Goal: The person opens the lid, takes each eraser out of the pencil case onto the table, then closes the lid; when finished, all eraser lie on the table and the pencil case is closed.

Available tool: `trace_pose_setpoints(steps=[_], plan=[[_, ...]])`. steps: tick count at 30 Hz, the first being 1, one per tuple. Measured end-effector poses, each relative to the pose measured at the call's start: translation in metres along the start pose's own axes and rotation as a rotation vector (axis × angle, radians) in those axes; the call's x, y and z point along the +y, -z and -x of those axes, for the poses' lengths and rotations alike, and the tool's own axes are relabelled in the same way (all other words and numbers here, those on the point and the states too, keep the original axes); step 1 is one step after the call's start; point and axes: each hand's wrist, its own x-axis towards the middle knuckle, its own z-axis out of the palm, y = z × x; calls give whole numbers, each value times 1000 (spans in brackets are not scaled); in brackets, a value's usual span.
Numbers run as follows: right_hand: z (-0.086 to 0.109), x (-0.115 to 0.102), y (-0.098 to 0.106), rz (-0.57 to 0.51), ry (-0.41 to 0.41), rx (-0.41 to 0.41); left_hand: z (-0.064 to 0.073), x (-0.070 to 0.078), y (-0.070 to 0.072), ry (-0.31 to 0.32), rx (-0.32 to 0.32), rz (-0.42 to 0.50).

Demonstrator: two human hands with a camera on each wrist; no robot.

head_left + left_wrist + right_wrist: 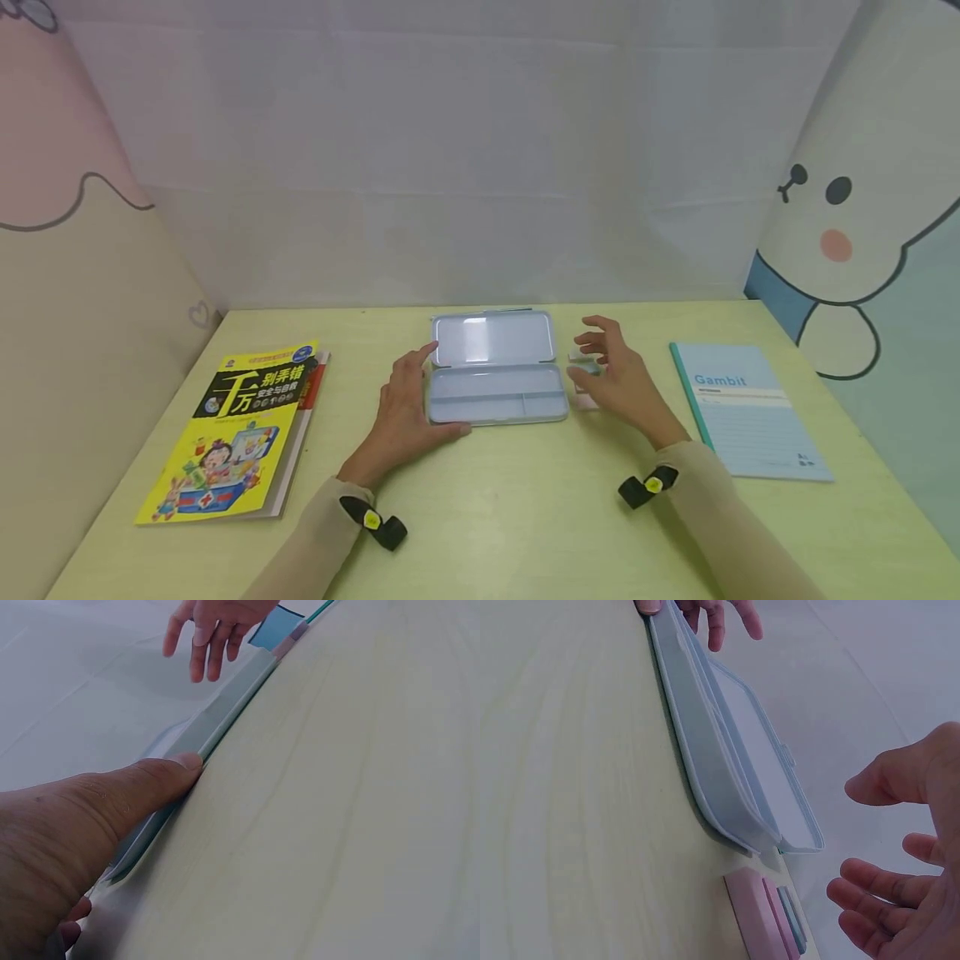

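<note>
An opened light-blue pencil case (pixel 497 380) lies on the table with its lid (pixel 517 337) folded back and its divided tray (pixel 487 408) bare. My left hand (pixel 405 412) spans the case's left end. Its thumb (pixel 169 776) touches the front edge, and the index finger reaches up beside the lid. My right hand (pixel 618 379) hovers just right of the case, fingers spread and slightly bent, holding nothing. Below it are small pastel blocks, partly hidden in the head view; the right wrist view shows a pink block (pixel 754 911) beside a blue-green one (pixel 793 919).
On the left lies a yellow book (pixel 240 433) on top of a red-spined one (pixel 309 392). A pale-blue notebook (pixel 750 417) with a green spine lies to the right. Behind the table (pixel 510 517) hangs a white cloth (pixel 480 167), close past the open lid.
</note>
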Motion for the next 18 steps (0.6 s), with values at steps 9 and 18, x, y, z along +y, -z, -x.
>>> trace_pose_setpoints(steps=[9,18], plan=[[-14,-4,-11,-67,-13,-25,0,1,-2,-14,14,7],[-28,-5,-18,-100,-137,-52,-1,-2,-4,-21,30,3]])
